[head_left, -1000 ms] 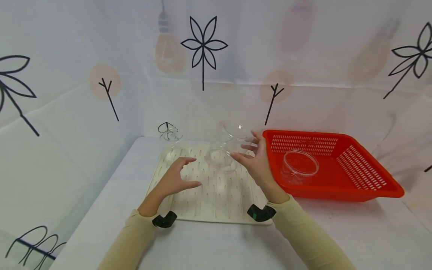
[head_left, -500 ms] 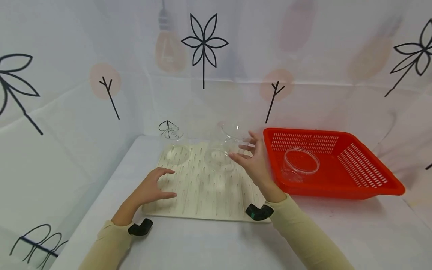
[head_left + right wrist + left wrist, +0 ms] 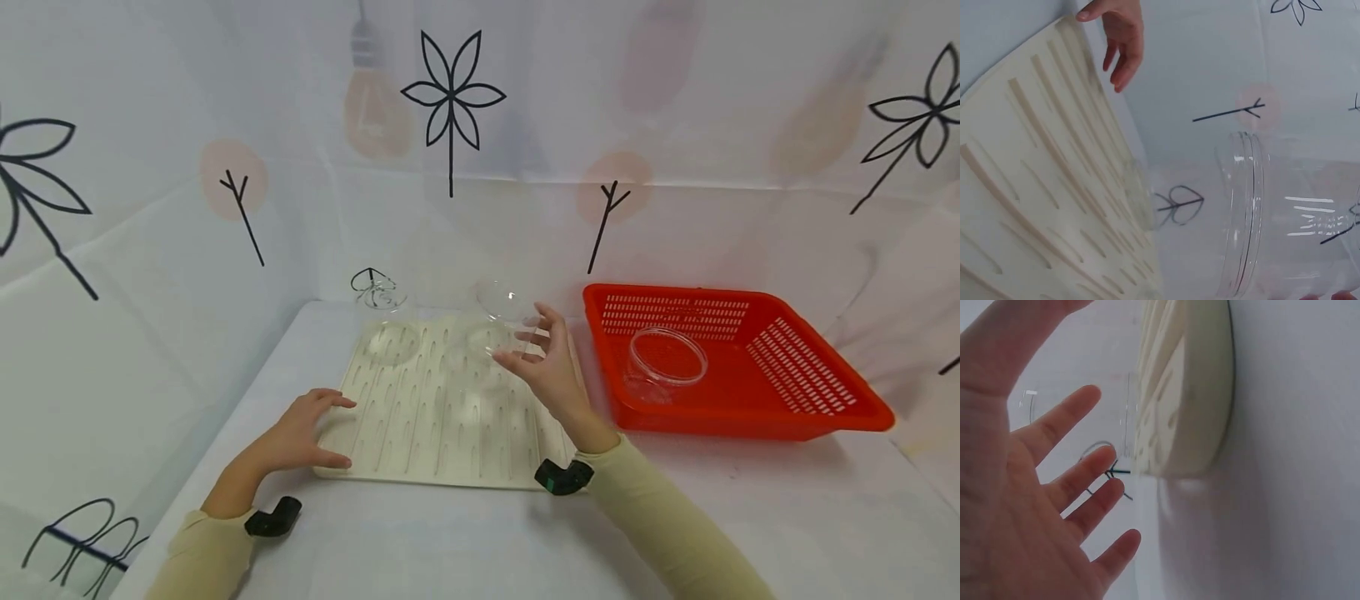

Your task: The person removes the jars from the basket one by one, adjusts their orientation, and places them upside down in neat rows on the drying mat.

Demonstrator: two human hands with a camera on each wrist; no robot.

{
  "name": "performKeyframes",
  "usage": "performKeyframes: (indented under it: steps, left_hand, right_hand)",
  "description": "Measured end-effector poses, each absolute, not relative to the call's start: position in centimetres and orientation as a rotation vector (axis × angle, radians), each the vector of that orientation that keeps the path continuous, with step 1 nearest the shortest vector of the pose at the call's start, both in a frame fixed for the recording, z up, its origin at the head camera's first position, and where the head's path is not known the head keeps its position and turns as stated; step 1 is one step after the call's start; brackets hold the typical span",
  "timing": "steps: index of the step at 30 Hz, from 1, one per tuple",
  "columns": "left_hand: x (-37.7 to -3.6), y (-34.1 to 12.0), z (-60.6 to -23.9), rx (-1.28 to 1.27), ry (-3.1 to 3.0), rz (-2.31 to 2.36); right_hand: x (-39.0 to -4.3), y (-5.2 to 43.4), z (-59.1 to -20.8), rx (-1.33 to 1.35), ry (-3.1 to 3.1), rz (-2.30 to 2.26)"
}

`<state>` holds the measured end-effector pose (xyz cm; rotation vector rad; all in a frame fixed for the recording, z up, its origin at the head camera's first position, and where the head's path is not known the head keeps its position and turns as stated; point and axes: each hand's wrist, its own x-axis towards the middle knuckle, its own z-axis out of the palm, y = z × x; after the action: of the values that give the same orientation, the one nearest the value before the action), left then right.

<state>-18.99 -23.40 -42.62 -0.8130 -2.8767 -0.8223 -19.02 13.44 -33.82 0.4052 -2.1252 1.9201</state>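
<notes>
My right hand (image 3: 543, 358) holds a clear jar (image 3: 498, 321) above a cream ridged mat (image 3: 420, 450), thumb and fingers spread round its side. In the right wrist view the banded rim (image 3: 1244, 215) of this jar points toward the mat, so it is upside down; only fingertips (image 3: 1341, 295) show at the bottom edge. A second clear jar (image 3: 386, 321) stands on the back left of the mat. My left hand (image 3: 292, 429) hovers at the mat's front left edge, fingers spread and holding nothing. The left wrist view shows its palm and fingers (image 3: 1094, 503) beside the mat's edge.
A red perforated basket (image 3: 795, 425) stands to the right of the mat, with another clear jar (image 3: 663, 367) inside. A white cloth (image 3: 450, 542) covers the table. Behind it hangs a printed white curtain (image 3: 517, 225).
My left hand has moved away to the left and toward me, from beside the held jar to the mat's edge. My right hand has shifted slightly left with the jar.
</notes>
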Motion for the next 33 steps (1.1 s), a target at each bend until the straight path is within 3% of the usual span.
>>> performKeyframes:
  steps: [24, 33]
  left_hand:
    - [-18.2, -26.0, -43.0, -0.816, -2.989, -0.800]
    - [-18.3, -26.1, -43.2, -0.777, -3.013, -0.822]
  right_hand:
    - [-19.7, 8.8, -34.9, 0.568, -2.402, 1.920]
    - [-22.6, 6.6, -37.6, 0.660, -2.469, 1.944]
